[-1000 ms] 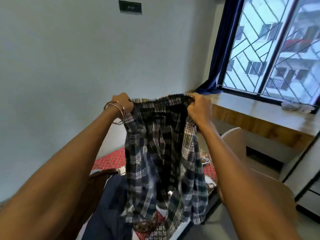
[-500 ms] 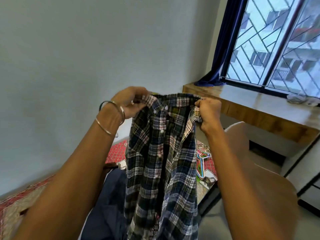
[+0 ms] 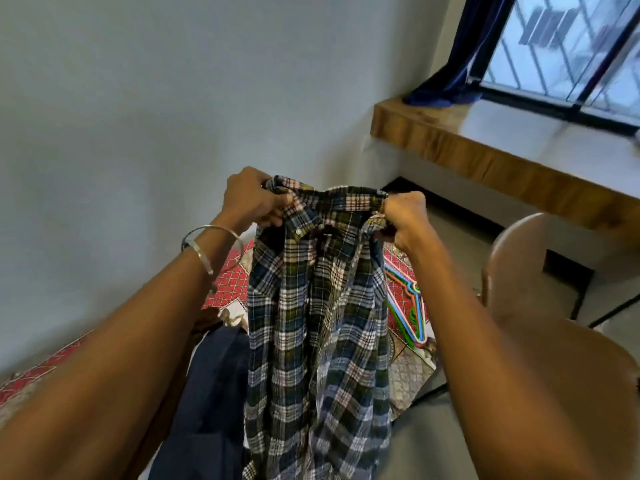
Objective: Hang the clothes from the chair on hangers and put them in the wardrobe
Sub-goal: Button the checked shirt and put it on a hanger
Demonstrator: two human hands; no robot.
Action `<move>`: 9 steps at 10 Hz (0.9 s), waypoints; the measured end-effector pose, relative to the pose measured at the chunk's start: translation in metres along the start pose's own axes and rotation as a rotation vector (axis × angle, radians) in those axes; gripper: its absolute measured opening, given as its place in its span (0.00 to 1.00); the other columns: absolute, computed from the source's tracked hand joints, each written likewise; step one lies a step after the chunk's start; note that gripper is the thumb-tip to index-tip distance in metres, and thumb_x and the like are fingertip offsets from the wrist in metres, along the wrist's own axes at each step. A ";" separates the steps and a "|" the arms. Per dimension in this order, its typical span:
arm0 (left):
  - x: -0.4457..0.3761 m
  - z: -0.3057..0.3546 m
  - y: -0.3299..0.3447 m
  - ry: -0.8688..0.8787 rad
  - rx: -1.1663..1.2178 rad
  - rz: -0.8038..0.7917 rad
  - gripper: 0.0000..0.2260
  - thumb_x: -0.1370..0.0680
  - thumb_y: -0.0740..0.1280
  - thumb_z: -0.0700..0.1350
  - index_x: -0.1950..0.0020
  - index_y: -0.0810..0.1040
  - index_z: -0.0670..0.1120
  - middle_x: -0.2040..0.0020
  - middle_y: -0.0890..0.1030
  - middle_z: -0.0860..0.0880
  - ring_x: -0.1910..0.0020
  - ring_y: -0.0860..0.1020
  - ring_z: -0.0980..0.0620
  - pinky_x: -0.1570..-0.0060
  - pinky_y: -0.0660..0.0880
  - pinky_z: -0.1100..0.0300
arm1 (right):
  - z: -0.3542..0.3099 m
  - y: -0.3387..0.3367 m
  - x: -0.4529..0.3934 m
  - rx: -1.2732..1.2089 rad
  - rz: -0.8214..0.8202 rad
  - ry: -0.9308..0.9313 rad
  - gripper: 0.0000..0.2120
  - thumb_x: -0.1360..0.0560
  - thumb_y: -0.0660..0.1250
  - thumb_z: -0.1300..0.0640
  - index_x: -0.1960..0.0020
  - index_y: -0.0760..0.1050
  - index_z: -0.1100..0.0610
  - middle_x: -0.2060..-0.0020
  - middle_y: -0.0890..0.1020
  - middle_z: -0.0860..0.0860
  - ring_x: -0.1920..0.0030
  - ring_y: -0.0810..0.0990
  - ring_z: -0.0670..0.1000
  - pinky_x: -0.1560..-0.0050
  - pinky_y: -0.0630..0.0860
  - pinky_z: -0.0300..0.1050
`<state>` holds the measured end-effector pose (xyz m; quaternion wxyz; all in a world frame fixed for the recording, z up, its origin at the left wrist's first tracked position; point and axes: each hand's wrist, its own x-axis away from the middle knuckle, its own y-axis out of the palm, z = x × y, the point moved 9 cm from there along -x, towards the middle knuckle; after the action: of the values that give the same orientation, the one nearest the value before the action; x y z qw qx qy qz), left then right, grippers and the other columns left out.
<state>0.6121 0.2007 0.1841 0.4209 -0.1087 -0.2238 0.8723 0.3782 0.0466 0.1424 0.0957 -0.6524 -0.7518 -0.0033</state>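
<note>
She holds a blue, green and white plaid button-up shirt (image 3: 317,323) up in front of her, collar uppermost, its length hanging straight down between her forearms. Her left hand (image 3: 254,199) has its grip clenched on the left end of the collar, fingers curled round a bunch of the cloth; two thin silver bangles (image 3: 204,242) sit loose on that wrist. Her right hand (image 3: 403,216) grips the other side of the collar in the same way, fist closed on the fabric.

Below the shirt lies a bed with a red patterned bedspread (image 3: 228,289). On it, to the right of the hanging cloth, rest a few bright plastic hangers in blue, green and pink (image 3: 414,306), partly hidden by the shirt. A dark navy garment (image 3: 211,393) lies on the bed at the lower left. A brown plastic chair (image 3: 540,306) stands at the right, beside the bed, under a wooden window ledge (image 3: 485,161) where a dark blue curtain (image 3: 460,64) hangs.
</note>
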 end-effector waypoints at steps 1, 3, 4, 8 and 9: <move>-0.097 -0.048 0.031 -0.133 0.143 0.023 0.12 0.29 0.75 0.40 0.48 0.79 0.39 0.56 0.83 0.39 0.64 0.82 0.47 0.59 0.82 0.52 | 0.036 0.056 -0.071 -0.209 -0.119 0.112 0.10 0.24 0.58 0.72 0.47 0.73 0.63 0.60 0.75 0.60 0.66 0.80 0.55 0.67 0.81 0.52; -0.173 -0.144 0.135 -0.148 0.236 -0.267 0.43 0.23 0.61 0.28 0.23 0.35 0.52 0.35 0.71 0.43 0.43 0.74 0.49 0.53 0.73 0.59 | 0.137 0.119 -0.125 -0.322 -0.385 0.199 0.25 0.18 0.56 0.65 0.24 0.60 0.50 0.29 0.63 0.67 0.33 0.69 0.67 0.34 0.69 0.60; -0.160 -0.245 0.172 -0.332 -0.004 -0.216 0.28 0.26 0.67 0.37 0.27 0.64 0.47 0.57 0.72 0.56 0.62 0.71 0.58 0.62 0.70 0.64 | 0.238 0.124 -0.115 -0.172 -0.369 0.341 0.14 0.18 0.59 0.61 0.34 0.72 0.59 0.39 0.77 0.65 0.47 0.80 0.58 0.47 0.75 0.54; 0.039 -0.517 0.263 -0.781 -0.571 -0.481 0.28 0.28 0.74 0.42 0.32 0.68 0.42 0.35 0.71 0.38 0.39 0.73 0.38 0.42 0.74 0.44 | 0.541 0.101 0.016 0.901 -0.641 0.436 0.22 0.27 0.73 0.56 0.36 0.70 0.56 0.41 0.75 0.55 0.40 0.74 0.57 0.42 0.73 0.50; 0.096 -0.533 0.240 -0.983 -0.680 -0.352 0.45 0.31 0.77 0.49 0.25 0.52 0.45 0.29 0.58 0.37 0.31 0.63 0.36 0.39 0.68 0.40 | 0.572 0.064 0.044 1.160 -0.474 0.510 0.31 0.28 0.73 0.53 0.30 0.61 0.53 0.32 0.64 0.59 0.32 0.62 0.63 0.38 0.68 0.58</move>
<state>0.5895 0.3040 -0.3992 0.3480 0.2162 -0.6713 0.6177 0.3557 0.1739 -0.4207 0.6014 -0.2916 -0.7087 0.2259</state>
